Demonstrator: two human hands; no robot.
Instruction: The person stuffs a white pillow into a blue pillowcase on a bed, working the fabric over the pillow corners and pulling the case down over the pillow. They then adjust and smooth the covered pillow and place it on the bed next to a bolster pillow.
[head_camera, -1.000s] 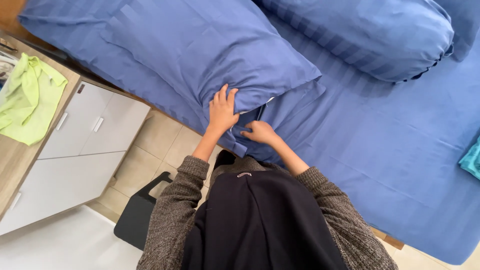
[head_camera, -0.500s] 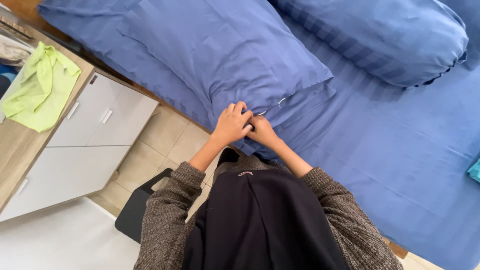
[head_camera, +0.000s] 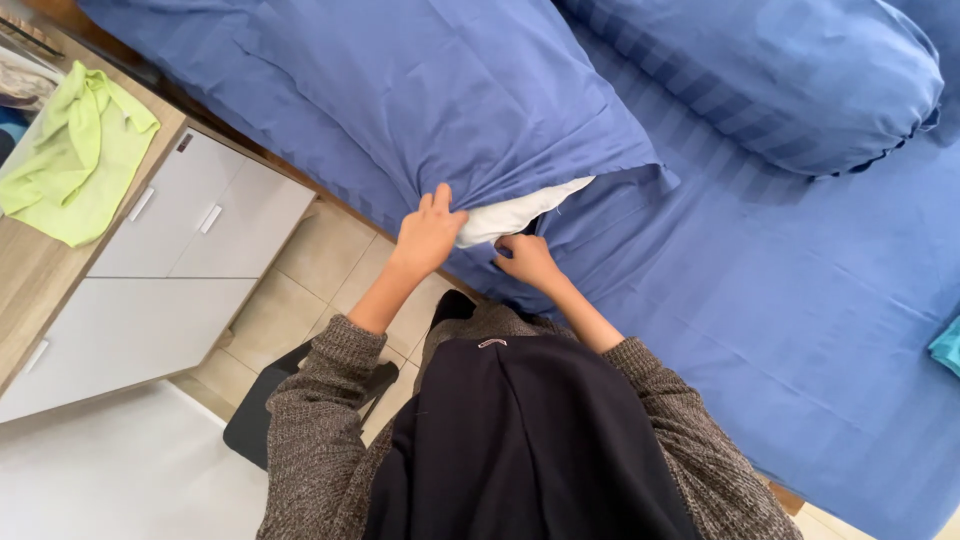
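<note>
Left hand (head_camera: 430, 232) grips the blue pillowcase (head_camera: 450, 100) opening; right hand (head_camera: 527, 260) pinches its lower edge. White pillow (head_camera: 520, 212) pokes out, seemingly mid-casing. Tucking that corner calls for a firm pull.

Both arms in grey knit sleeves extended forward, forearms bare past the cuffs. Left hand (head_camera: 430, 232) raised higher, fingers curled in a pinching grasp, thumb pointed upward. Right hand (head_camera: 527, 258) set lower and just beside, fingers bent inward, knuckles turned up.
</note>
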